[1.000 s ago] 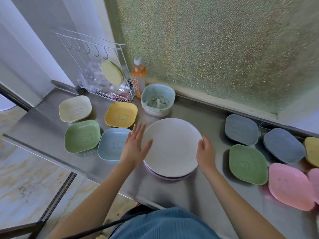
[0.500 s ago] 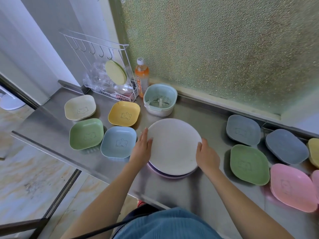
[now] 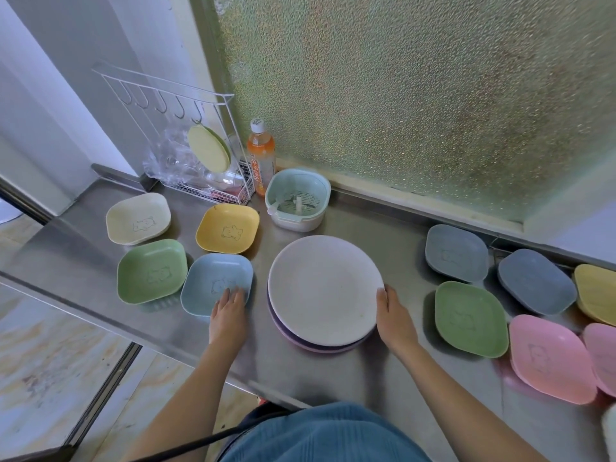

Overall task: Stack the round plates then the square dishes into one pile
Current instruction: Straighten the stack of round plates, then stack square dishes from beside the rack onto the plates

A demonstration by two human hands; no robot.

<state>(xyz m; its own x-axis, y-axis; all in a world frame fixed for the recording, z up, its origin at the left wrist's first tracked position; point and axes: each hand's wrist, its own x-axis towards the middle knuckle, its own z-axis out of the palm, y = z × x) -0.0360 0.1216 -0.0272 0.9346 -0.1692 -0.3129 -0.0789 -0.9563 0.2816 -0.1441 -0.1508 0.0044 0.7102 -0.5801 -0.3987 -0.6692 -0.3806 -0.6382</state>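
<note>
A pile of round plates stands mid-counter, a pale white plate on top and purple ones under it. My right hand holds the pile's right edge, thumb on the top rim. My left hand is at the near rim of the blue square dish, fingers hooked over the rim into it, thumb hidden. More square dishes lie to the left: green, cream, yellow. To the right lie grey, grey-blue, green, pink and yellow ones.
A mint strainer bowl and an orange drink bottle stand behind the pile. A white wire rack with a plastic bag and a round yellow-green plate fills the back left corner. The steel counter's front edge runs just under my left hand.
My left hand left the pile's left edge and moved left onto the blue square dish's near rim. My right hand stayed at the pile's right edge.
</note>
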